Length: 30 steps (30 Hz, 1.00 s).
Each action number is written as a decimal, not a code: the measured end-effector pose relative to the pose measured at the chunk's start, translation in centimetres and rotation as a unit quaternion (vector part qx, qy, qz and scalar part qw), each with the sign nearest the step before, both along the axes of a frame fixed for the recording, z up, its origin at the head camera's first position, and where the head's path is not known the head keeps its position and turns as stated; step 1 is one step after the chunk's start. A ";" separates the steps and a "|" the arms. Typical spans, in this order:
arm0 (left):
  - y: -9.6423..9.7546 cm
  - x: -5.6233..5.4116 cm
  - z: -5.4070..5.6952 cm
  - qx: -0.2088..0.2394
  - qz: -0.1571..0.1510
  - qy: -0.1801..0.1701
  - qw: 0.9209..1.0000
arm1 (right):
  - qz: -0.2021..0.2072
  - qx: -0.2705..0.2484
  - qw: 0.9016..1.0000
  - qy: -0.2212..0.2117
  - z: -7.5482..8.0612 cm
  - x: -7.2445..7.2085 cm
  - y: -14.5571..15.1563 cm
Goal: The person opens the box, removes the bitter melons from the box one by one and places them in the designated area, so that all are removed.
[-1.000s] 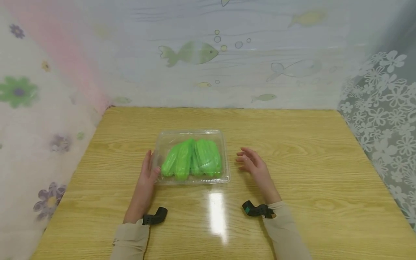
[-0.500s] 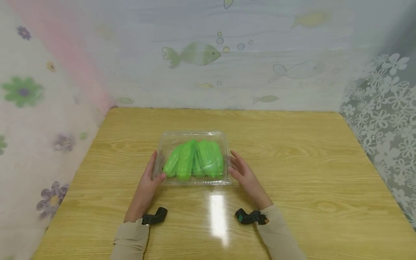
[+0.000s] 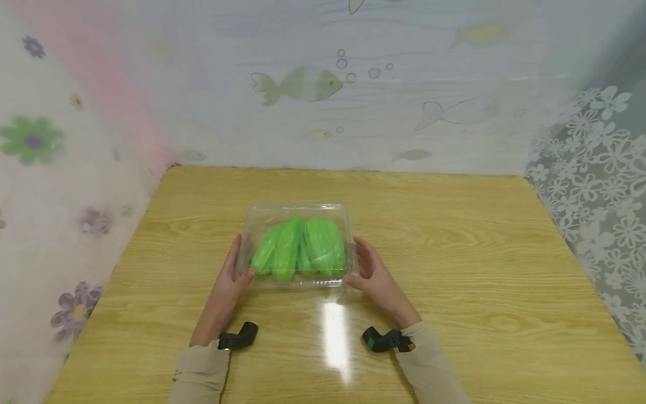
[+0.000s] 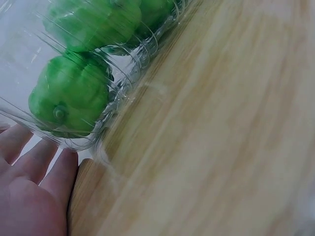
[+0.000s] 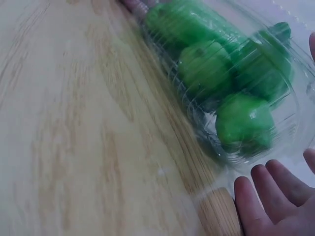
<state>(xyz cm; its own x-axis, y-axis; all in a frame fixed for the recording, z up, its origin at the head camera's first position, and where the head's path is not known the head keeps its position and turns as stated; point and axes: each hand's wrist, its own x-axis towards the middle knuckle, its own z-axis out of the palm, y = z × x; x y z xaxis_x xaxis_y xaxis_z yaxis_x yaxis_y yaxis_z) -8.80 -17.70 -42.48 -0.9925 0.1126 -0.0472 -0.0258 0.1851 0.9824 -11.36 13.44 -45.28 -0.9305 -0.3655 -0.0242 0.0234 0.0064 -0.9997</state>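
Note:
A clear plastic clamshell box (image 3: pixel 300 210) lies on the table, its lid down. Inside are several long, bright green, ribbed pieces (image 3: pixel 286 249) that look like gourds; their exact kind I cannot tell. My left hand (image 3: pixel 226 289) touches the box's left side with straight fingers, and its thumb lies at the front left corner. On the other side my right hand (image 3: pixel 379 283) has its fingers along the right wall and its thumb at the front right corner. Both wrist views show straight, spread fingertips at the box's edge: left fingers (image 4: pixel 59 169) and right fingers (image 5: pixel 270 189).
The wood-grain table (image 3: pixel 454 241) reaches back to a pale wall (image 3: pixel 383 112) painted with fish. A flower-patterned wall (image 3: pixel 101 264) borders it at the left, and a panel with white flowers (image 3: pixel 587 185) at the right. Glare shines in front of the box.
My right hand has moved left from beside the box to its right side, with the thumb now at the front corner. My left hand has stayed at the left side; the box has hardly moved.

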 end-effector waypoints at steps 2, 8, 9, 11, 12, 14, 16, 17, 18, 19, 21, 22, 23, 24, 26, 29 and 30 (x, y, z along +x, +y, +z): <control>0.1 -0.1 0.0 0.005 -0.003 0.000 1.000 | -0.008 -0.001 1.000 0.005 -0.1 -0.1 0.0; 0.0 -0.3 -0.3 0.014 -0.012 0.003 1.000 | -0.009 -0.005 1.000 -0.006 0.7 0.1 -0.3; -0.1 -0.3 -0.4 0.015 -0.015 0.004 1.000 | -0.009 -0.005 1.000 -0.009 1.0 0.1 -0.4; -0.2 -0.4 -0.5 0.017 -0.020 0.005 1.000 | -0.009 -0.003 1.000 -0.016 1.6 0.3 -0.7; -0.3 -0.4 -0.5 0.020 -0.023 0.006 1.000 | -0.009 -0.004 1.000 -0.015 1.9 0.4 -0.8; -0.4 -0.5 -0.5 0.024 -0.027 0.006 0.999 | -0.010 -0.002 1.000 -0.014 2.3 0.5 -0.9; -0.4 -0.5 -0.5 0.026 -0.029 0.003 0.999 | -0.011 -0.003 1.000 -0.008 1.8 0.3 -0.9; -0.4 -0.6 -0.5 0.026 -0.029 0.003 0.999 | -0.010 -0.004 1.000 -0.005 1.5 0.3 -0.8; -0.4 -0.6 -0.6 0.025 -0.029 0.001 0.999 | -0.011 -0.005 1.000 -0.005 1.2 0.2 -0.8; -0.4 -0.6 -0.6 0.023 -0.028 0.000 0.999 | -0.012 -0.005 1.000 -0.006 1.1 0.1 -0.7; -0.4 -0.6 -0.8 0.019 -0.026 0.001 0.999 | -0.015 -0.002 1.000 -0.010 0.9 0.1 -0.6; -0.5 -0.6 -0.8 0.016 -0.025 0.001 1.000 | -0.014 0.000 1.000 -0.014 1.2 0.2 -0.7; -0.5 -0.6 -0.8 0.014 -0.024 0.003 1.000 | -0.016 0.004 1.000 -0.019 1.5 0.3 -0.7; -0.5 -0.6 -0.8 0.012 -0.023 0.005 1.000 | -0.017 0.006 1.000 -0.023 1.8 0.4 -0.8; -0.5 -0.6 -0.8 0.007 -0.021 0.009 1.000 | -0.019 0.015 0.999 -0.029 2.2 0.5 -0.9; -0.5 -0.6 -0.7 0.005 -0.021 0.014 1.000 | -0.023 0.024 0.999 -0.031 2.6 0.6 -0.9; -0.4 -0.7 -0.7 0.006 -0.021 0.015 1.000 | -0.024 0.026 0.999 -0.030 2.6 0.6 -0.9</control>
